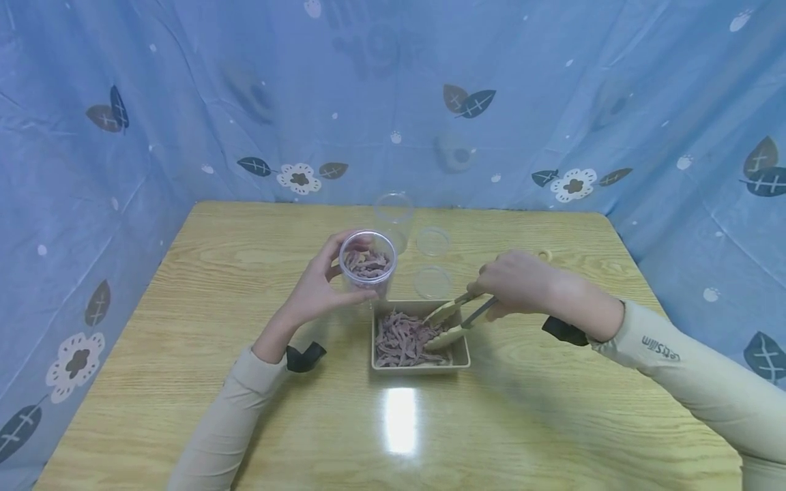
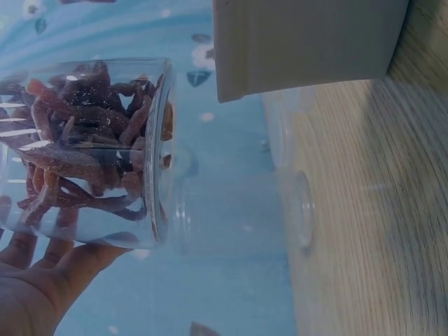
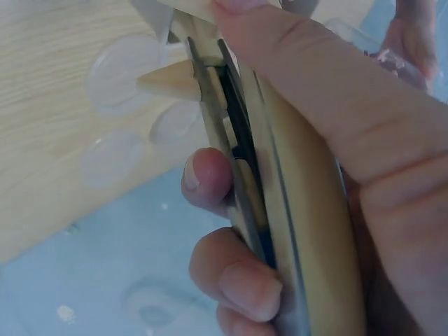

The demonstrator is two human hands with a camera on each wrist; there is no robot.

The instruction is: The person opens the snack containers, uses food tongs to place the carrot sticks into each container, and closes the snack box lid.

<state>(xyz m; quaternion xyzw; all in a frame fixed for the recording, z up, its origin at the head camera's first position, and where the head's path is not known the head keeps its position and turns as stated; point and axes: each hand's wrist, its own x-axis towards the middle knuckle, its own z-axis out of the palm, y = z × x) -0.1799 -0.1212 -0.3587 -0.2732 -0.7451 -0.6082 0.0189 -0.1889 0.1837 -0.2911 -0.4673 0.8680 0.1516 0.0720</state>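
My left hand (image 1: 313,290) holds a clear plastic jar (image 1: 378,286) off the table, its fingers and thumb curved round the wall. Brownish-purple dried strips lie inside the jar, seen close up through its wall (image 2: 159,154) in the left wrist view. Just right of the jar stands a beige rectangular tray (image 1: 424,369), holding more of the strips (image 1: 398,341). My right hand (image 1: 518,281) grips a pair of tongs (image 1: 445,338) by the handles. The tong tips are spread and down among the strips in the tray. Whether a strip sits between them cannot be made out.
Behind the held jar stands another clear jar (image 1: 394,204). Two round clear lids (image 1: 433,241) lie on the wooden table (image 1: 276,423) behind the tray. A small yellowish ring (image 1: 544,256) lies beyond my right hand. Blue patterned curtain (image 1: 393,102) surrounds the table's back and sides.
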